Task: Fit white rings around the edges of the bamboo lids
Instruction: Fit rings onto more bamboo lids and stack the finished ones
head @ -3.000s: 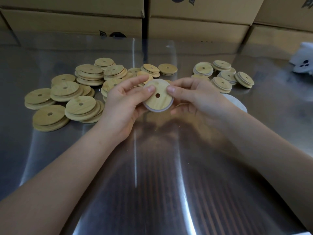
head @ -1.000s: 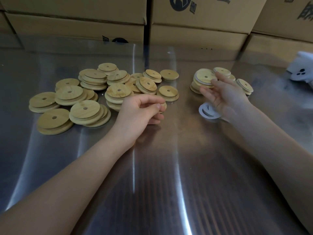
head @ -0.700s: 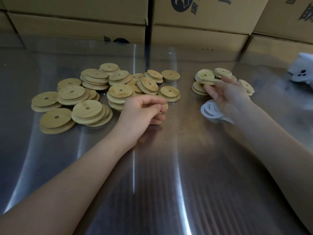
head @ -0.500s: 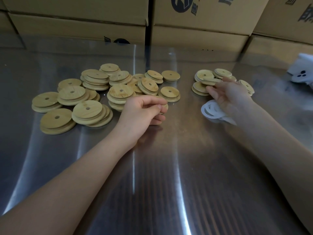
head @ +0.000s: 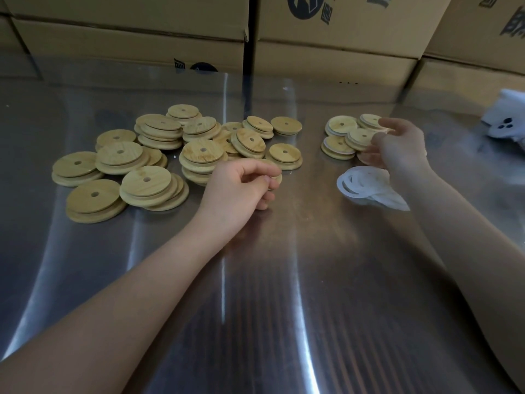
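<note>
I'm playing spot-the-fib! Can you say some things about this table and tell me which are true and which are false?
1. The left hand pinches a bamboo lid. True.
2. The white rings lie left of the bare lids. False: they lie to the right, near the right hand.
3. Cardboard boxes stand behind the table. True.
4. The right hand presses down on the white rings. False: it is farther back, at the ringed lids.

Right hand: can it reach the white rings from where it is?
Probably yes. The rings lie uncovered on the table close by the right hand, which looks empty; nothing lies between. The left hand pinches a lid.
</note>
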